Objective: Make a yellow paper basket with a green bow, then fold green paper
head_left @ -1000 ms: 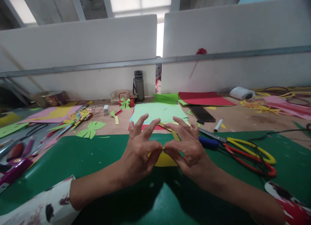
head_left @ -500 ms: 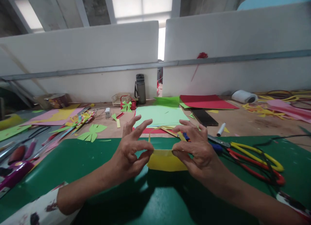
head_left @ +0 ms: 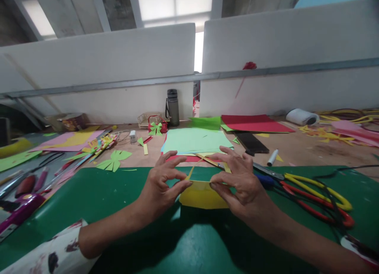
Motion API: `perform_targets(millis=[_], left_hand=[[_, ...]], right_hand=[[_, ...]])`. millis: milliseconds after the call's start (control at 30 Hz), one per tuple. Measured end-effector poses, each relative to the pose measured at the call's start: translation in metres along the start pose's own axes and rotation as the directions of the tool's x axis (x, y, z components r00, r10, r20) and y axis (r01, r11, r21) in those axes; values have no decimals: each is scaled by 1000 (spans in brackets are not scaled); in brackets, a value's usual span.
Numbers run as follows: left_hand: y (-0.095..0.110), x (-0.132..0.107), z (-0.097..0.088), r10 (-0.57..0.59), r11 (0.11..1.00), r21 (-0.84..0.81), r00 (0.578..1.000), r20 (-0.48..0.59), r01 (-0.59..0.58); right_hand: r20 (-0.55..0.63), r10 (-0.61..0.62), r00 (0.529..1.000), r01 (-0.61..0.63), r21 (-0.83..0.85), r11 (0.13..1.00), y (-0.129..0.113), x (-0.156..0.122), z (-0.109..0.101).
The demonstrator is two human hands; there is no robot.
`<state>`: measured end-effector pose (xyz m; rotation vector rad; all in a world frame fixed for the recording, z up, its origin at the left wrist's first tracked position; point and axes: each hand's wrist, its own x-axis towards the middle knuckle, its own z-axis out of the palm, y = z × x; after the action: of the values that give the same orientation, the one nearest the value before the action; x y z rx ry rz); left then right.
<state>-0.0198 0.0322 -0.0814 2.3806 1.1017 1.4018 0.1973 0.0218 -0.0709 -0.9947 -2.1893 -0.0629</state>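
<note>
A piece of yellow paper (head_left: 201, 197) is held up between both hands above the green mat (head_left: 118, 195). My left hand (head_left: 166, 177) pinches its upper left edge between thumb and forefinger, the other fingers raised. With the same kind of pinch, my right hand (head_left: 237, 177) grips the upper right edge. Narrow yellow strips rise behind the paper near the fingertips; whether they belong to it I cannot tell. Scissors (head_left: 314, 187) with red and yellow handles lie right of my right hand. Behind the hands is a stack of pale green paper (head_left: 198, 139).
Red sheets (head_left: 257, 123), a black phone (head_left: 253, 141) and a white marker (head_left: 272, 157) lie at the back right. A dark bottle (head_left: 172, 108) stands by the white partition. Cut green paper (head_left: 114, 160) and a purple glue gun (head_left: 22, 213) are on the left.
My left thumb and forefinger have shifted slightly right along the paper's upper edge. My right hand keeps its pinch. The view has moved a little.
</note>
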Motion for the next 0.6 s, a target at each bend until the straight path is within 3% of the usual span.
perform_targets(millis=[267, 600], left_hand=[[4, 1, -5, 33, 999, -14, 994, 106, -32], [-7, -3, -5, 127, 991, -65, 972, 197, -116]], right_hand=[[24, -7, 1000, 7, 20, 1000, -3, 0, -3], [45, 6, 999, -8, 33, 999, 5, 2, 1]])
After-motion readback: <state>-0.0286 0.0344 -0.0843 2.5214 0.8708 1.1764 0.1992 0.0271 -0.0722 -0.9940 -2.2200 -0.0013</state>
